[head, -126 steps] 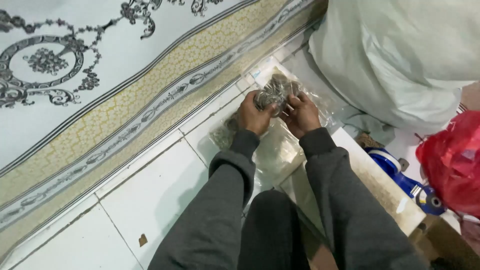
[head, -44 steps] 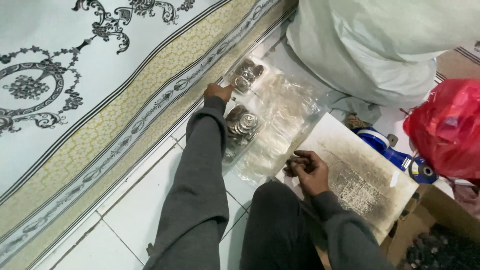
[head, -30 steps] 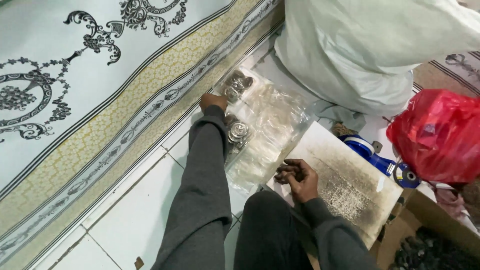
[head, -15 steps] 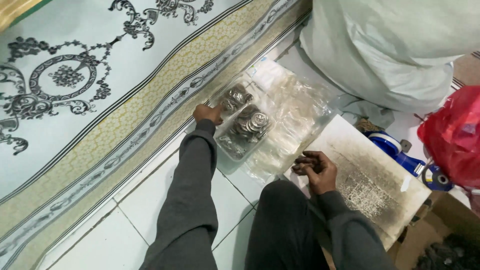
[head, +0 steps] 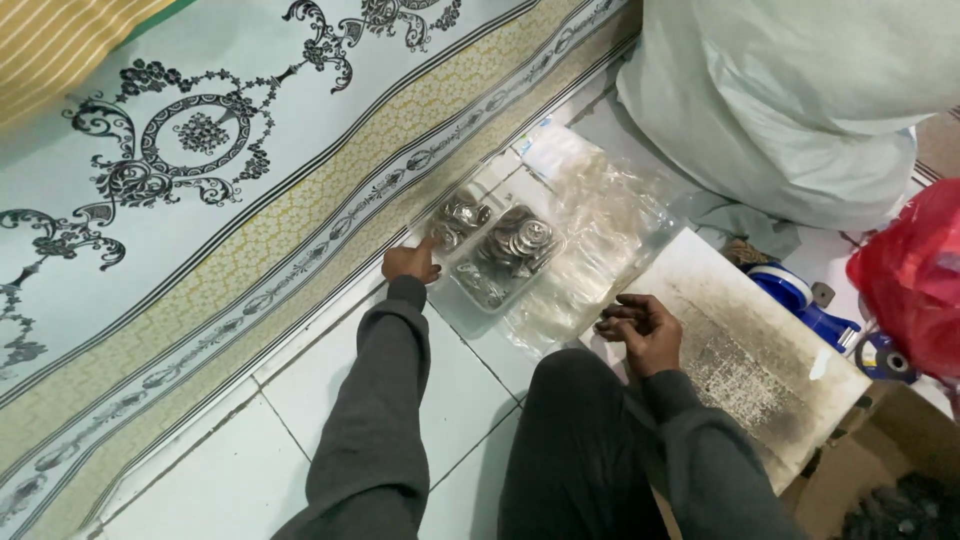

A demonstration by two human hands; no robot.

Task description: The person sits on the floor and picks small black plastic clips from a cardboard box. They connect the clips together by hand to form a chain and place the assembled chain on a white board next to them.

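Two packets of metal discs (head: pixel 495 245) are lying side by side on a plastic sheet (head: pixel 610 230) on the tiled floor (head: pixel 330 390), just right of a carpet (head: pixel 200 180). The left hand (head: pixel 410 263) is touching the nearer packet's left edge. The right hand (head: pixel 640 328) is resting on a board (head: pixel 750 350) to the right, a sack (head: pixel 790 100) lying behind it.

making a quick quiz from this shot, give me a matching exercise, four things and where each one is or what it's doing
Things:
1 left hand
2 right hand
3 red bag
4 patterned carpet

Places or states:
a at the right edge
b curled over the stained board
c along the left, beside the tiles
d touching the clear packet of metal rings

Pairs: 1-d, 2-b, 3-a, 4-c
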